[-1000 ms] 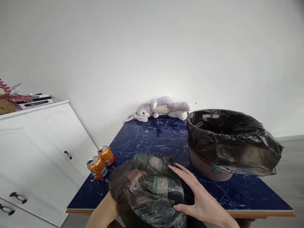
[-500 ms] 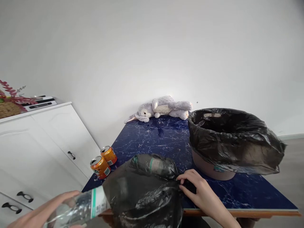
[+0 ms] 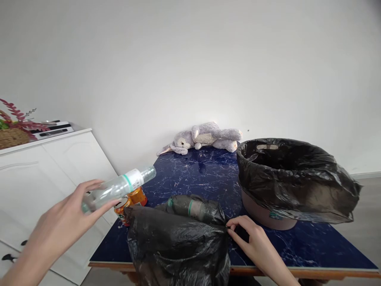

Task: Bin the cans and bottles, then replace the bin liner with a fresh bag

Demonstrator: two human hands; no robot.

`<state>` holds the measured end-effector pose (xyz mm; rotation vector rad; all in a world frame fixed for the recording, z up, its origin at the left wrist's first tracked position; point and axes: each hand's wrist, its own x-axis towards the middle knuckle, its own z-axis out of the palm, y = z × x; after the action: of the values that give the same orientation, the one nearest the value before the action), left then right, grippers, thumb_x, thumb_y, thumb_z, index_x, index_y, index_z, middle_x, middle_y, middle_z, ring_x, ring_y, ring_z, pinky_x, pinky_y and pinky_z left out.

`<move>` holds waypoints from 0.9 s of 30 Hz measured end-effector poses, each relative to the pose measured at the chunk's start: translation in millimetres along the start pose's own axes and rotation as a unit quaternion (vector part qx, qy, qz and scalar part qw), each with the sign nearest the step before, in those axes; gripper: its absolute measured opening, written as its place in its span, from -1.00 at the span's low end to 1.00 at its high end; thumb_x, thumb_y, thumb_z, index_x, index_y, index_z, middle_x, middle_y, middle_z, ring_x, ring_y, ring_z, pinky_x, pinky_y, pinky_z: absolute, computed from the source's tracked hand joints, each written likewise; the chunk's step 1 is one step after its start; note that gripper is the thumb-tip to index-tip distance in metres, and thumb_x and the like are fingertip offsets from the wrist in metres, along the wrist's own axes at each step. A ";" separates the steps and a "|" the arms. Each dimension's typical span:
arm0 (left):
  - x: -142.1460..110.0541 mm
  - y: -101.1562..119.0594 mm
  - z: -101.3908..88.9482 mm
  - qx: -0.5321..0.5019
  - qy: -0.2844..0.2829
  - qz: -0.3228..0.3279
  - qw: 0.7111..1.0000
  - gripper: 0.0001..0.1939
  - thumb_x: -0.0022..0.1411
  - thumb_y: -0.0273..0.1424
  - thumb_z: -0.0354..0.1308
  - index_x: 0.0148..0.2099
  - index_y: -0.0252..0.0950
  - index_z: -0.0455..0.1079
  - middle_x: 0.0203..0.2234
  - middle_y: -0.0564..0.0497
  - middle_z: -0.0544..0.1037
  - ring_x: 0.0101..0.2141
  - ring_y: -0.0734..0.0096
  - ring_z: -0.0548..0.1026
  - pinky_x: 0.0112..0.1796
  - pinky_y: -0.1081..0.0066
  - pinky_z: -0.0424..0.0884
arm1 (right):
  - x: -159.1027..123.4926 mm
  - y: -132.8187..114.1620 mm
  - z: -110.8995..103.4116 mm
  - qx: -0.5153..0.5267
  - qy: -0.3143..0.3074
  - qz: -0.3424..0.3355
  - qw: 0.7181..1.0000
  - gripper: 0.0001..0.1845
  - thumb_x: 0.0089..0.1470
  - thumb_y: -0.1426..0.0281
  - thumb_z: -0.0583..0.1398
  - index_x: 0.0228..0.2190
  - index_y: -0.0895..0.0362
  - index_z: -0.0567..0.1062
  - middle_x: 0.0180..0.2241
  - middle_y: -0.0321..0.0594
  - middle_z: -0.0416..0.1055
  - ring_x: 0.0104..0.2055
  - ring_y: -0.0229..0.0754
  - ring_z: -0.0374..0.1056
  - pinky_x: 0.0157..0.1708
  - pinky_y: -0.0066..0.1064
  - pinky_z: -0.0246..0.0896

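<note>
Gripping a bottle (image 3: 112,190) by its base end, my left hand (image 3: 61,222) holds it up by the left edge of the table (image 3: 190,178), partly hiding the cans (image 3: 138,196). My right hand (image 3: 257,240) pinches the bag (image 3: 178,242), which hangs over the near edge with another bottle (image 3: 197,209) seemingly inside. A low swing of my left hand could knock the cans off; a slipping pinch could let the sagging bag slide down.

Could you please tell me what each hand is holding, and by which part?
The left hand holds a clear plastic bottle by its base end; the right hand pinches the black bag at its edge.
</note>
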<state>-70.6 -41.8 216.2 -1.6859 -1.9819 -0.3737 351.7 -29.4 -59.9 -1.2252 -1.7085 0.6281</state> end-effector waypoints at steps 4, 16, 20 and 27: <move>54.3 36.9 7.7 0.038 -0.083 0.075 0.993 -0.33 0.32 0.23 0.00 0.14 -0.19 0.38 -0.05 0.02 0.67 -0.13 0.06 0.64 -0.24 0.43 0.40 | -0.7 -2.6 0.0 0.003 0.002 -0.001 1.000 -0.85 0.35 0.28 0.20 -0.17 0.00 0.58 -0.20 -0.16 0.56 -0.12 -0.01 0.53 -0.07 -0.23 0.41; 176.5 66.8 95.6 0.113 -0.293 0.141 0.939 -0.13 -0.24 0.08 0.49 0.14 -0.15 0.55 0.04 -0.22 0.67 0.01 -0.17 0.60 -0.14 0.27 0.42 | -1.7 -10.6 -1.5 0.020 -0.015 0.018 1.000 -0.82 0.35 0.21 0.19 -0.19 -0.02 0.58 -0.20 -0.12 0.56 -0.17 0.00 0.54 -0.19 -0.26 0.46; 191.4 70.7 109.6 0.117 -0.326 0.139 0.927 -0.07 -0.32 0.06 0.53 0.15 -0.15 0.55 0.06 -0.21 0.67 -0.01 -0.11 0.61 -0.16 0.30 0.43 | -1.2 -10.8 -2.5 0.016 -0.028 0.020 0.999 -0.82 0.35 0.21 0.19 -0.18 -0.04 0.58 -0.19 -0.13 0.56 -0.16 0.00 0.54 -0.25 -0.30 0.44; 198.5 73.0 116.7 0.105 -0.326 0.133 0.930 0.15 -0.26 0.02 0.54 0.38 -0.24 0.33 0.19 -0.31 0.56 0.08 -0.14 0.56 -0.07 0.27 0.46 | -2.3 -12.3 -3.1 0.018 -0.054 0.037 0.998 -0.82 0.36 0.22 0.17 -0.16 -0.04 0.57 -0.16 -0.13 0.55 -0.14 0.00 0.53 -0.27 -0.30 0.41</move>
<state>-42.9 198.1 217.8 -2.0687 -2.0716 0.5508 349.1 -36.4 -49.4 -1.2527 -1.7395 0.7792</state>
